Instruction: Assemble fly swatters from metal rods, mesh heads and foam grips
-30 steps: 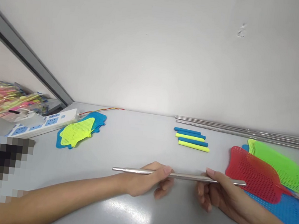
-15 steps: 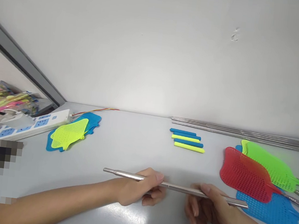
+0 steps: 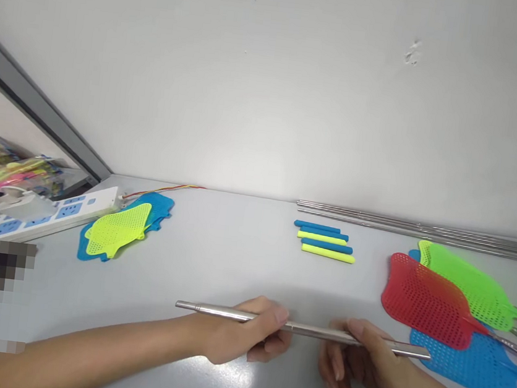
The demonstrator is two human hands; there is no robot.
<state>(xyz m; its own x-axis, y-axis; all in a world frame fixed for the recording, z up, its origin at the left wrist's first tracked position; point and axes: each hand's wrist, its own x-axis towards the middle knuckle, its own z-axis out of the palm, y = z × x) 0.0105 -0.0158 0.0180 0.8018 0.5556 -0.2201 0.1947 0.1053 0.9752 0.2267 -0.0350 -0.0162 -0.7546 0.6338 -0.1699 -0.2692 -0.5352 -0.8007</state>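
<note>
Pinching a slim, shiny metal tube (image 3: 311, 331) over the near tabletop (image 3: 214, 257).
Clasped between thumb and fingers of left hand (image 3: 245, 336) and right hand (image 3: 374, 362), with the right's lower fingers loosely spread; running lengthwise left to right, slanting nearer at right, toward a perforated blue plastic flyswatter (image 3: 467, 364).

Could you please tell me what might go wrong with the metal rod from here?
The metal rod might slip or tilt at the right hand, where some fingers hang loose below it. Its right end overlaps the blue fly swatter in this view, so a swing could perhaps nudge that.
</note>
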